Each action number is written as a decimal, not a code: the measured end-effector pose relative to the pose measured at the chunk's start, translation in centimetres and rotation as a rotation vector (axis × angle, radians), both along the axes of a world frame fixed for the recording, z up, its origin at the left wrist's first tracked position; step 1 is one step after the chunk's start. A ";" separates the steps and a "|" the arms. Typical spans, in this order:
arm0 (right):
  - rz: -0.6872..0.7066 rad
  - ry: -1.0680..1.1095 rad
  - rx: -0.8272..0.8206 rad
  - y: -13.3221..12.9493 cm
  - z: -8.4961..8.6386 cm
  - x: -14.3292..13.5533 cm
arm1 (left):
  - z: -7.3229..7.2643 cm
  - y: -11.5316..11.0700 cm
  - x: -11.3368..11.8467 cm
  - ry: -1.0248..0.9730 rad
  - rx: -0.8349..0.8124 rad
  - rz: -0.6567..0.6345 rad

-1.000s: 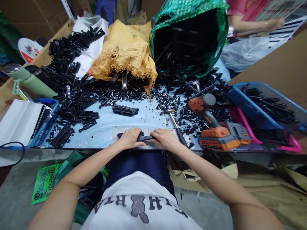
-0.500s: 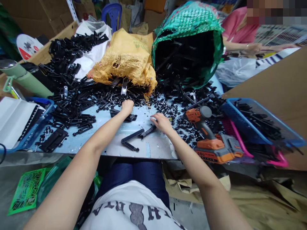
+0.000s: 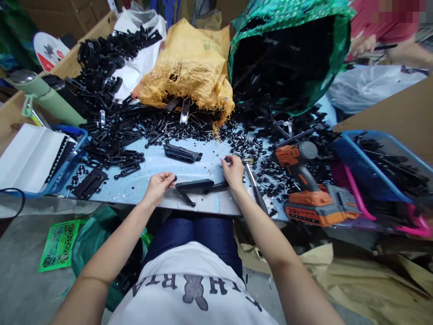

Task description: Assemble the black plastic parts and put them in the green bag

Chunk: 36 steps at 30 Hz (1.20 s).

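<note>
My left hand (image 3: 160,186) pinches a small black-headed screw (image 3: 176,178) between thumb and fingertips, above the left end of a hinged black arm piece (image 3: 194,184). My right hand (image 3: 232,170) is at the other end of that piece, its fingers curled; what they hold, if anything, is hidden. A hammer (image 3: 255,185) with a dark handle lies just right of my right hand. Behind both hands a folded black bracket (image 3: 182,153) rests on the blue table surface (image 3: 135,183).
An orange cordless drill (image 3: 304,185) lies at the right, beside a blue basket (image 3: 382,167). Heaps of black parts (image 3: 111,126) and screws spread below a yellow sack (image 3: 189,63) and a green sack (image 3: 291,27). A person's hand (image 3: 363,45) shows at the upper right.
My left hand has come back from the screw pile toward me with a screw. My right hand stays near the arm piece. The view has shifted, and the hammer now shows.
</note>
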State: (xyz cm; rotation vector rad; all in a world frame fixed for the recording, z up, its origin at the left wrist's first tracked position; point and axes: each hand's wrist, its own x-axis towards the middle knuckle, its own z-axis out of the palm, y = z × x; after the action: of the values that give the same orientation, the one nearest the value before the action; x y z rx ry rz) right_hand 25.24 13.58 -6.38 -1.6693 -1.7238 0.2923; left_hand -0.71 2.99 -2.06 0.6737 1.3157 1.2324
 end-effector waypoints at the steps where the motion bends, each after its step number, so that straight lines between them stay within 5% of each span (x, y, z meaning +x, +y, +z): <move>1: 0.005 0.046 0.035 -0.6 0.1 0.2 | -0.2 -0.5 0.0 -0.040 -0.023 0.014; 7: -0.036 0.163 0.081 -2.4 0.7 0.7 | 0.2 -2.1 0.0 -0.134 0.017 0.090; 15: 0.032 -0.278 -0.065 -4.8 1.9 -0.8 | 0.6 -2.5 0.1 -0.115 0.115 0.151; 22: 0.233 0.104 -0.018 -5.2 3.2 -0.1 | -0.5 -2.1 0.2 0.008 0.032 0.057; 29: 0.336 0.324 0.007 -6.8 4.6 0.4 | -0.2 -1.8 -0.1 0.272 0.005 -0.066; 36: 0.447 0.409 0.043 -7.1 3.7 -1.0 | 0.2 -1.2 0.2 0.463 0.090 -0.172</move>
State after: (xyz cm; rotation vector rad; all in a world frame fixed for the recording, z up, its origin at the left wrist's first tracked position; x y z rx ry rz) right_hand 24.22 6.53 -2.73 -1.0804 -1.7455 0.7421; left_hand -0.55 1.83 -1.90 1.1628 1.5432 1.0339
